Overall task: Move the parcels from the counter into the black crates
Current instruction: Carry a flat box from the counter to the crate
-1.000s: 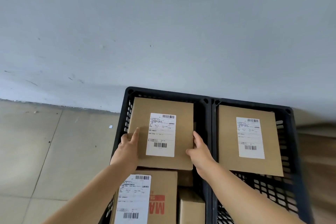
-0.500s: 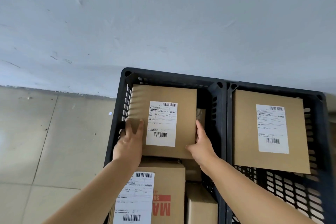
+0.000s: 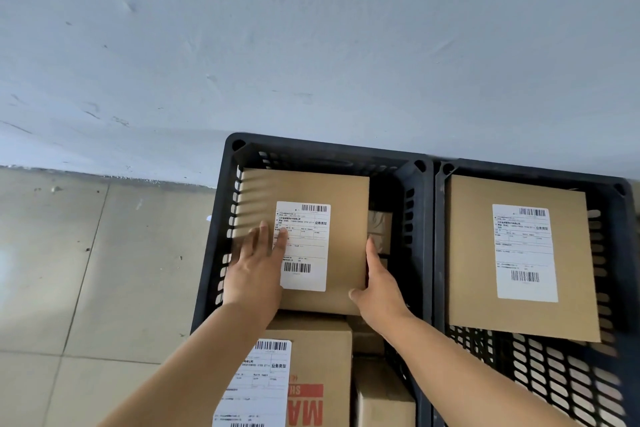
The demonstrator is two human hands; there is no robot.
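Cardboard parcel (image 3: 341,218) lies flat under the left hand (image 3: 254,272), fingers spread straight on top; right hand (image 3: 377,291) presses straight fingers along its right edge, inside the left crate (image 3: 211,260). Right of that grip, the second crate (image 3: 616,288) holds another parcel (image 3: 467,253).

Black slotted crates (image 3: 424,253), tan parcels (image 3: 343,218), white barcode labels (image 3: 303,246)

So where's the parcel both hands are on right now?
In the head view, the flat parcel lies at the far end of the left black crate, atop other boxes, with the left hand on top and right hand at its edge.
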